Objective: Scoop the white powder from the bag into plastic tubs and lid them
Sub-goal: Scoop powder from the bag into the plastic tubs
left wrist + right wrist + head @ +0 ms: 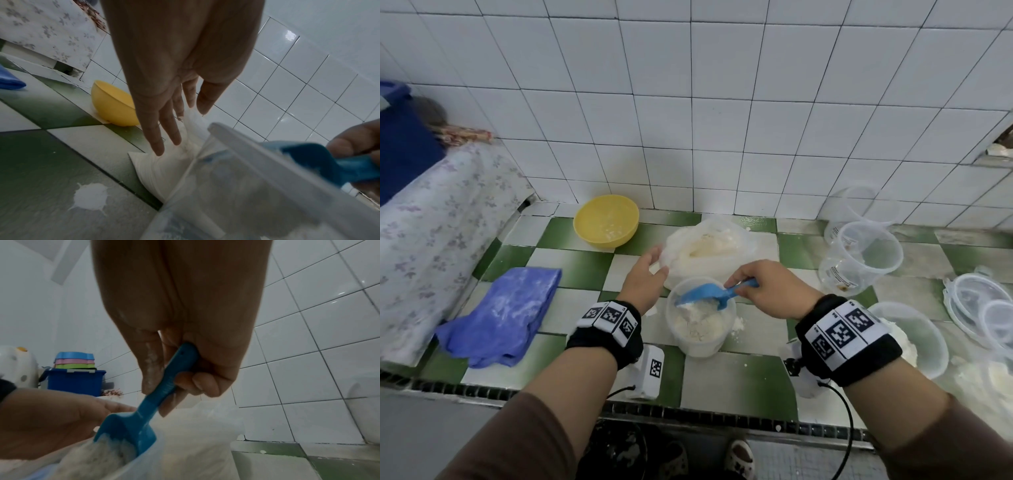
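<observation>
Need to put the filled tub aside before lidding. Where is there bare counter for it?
Bare tiles lie between the blue cloth, the yellow bowl and the left hand. More lie at the near edge in front of the tub. The right is crowded with empty tubs and lids.

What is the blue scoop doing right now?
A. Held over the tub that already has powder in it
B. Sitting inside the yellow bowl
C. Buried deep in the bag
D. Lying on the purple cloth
A: the right hand grips the blue scoop by its handle, with the scoop end tipped over the open tub, which holds white powder.
</observation>
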